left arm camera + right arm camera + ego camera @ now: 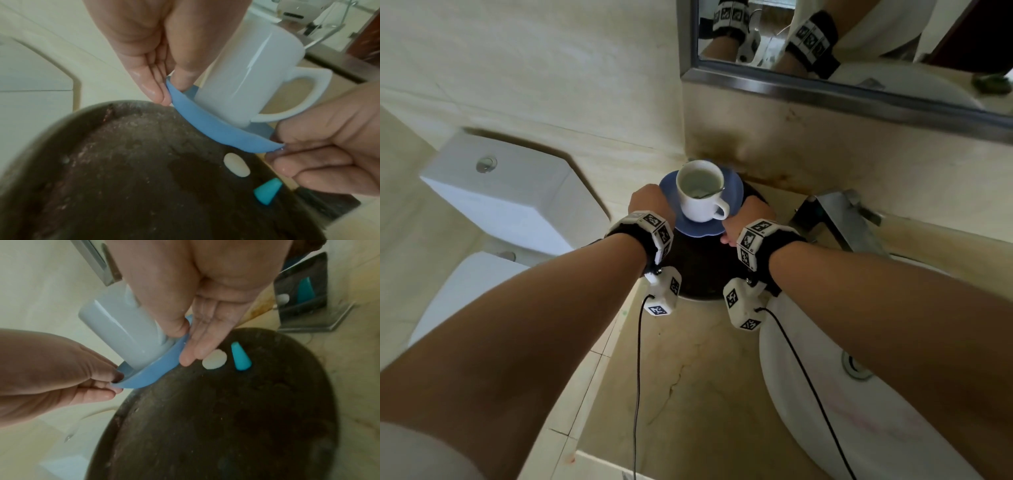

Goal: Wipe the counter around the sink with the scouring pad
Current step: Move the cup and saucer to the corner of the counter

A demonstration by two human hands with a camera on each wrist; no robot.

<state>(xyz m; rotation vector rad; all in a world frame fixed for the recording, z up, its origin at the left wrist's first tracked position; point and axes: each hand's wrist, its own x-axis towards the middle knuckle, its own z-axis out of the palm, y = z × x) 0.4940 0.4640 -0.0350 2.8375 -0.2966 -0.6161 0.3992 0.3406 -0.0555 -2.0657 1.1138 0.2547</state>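
Both hands hold a blue saucer [700, 230] carrying a white cup [700, 195] of pale liquid with a spoon in it. The saucer hangs just above a dark round pan [702, 263] at the back of the beige counter [688, 377]. My left hand [170, 91] pinches the saucer's [205, 128] left rim, thumb on top and fingers beneath. Gripping the opposite rim of the saucer [148, 374] the same way is my right hand [185, 342]. A small white piece [214, 359] and a teal cone [239, 356] lie in the pan. No scouring pad shows on the counter.
The white sink basin [859, 394] sits to the right, with a metal faucet [842, 212] behind it. A toilet tank [496, 192] stands left of the counter. A mirror [859, 44] hangs above the stained backsplash; a dark green lump [993, 84] shows in its reflection.
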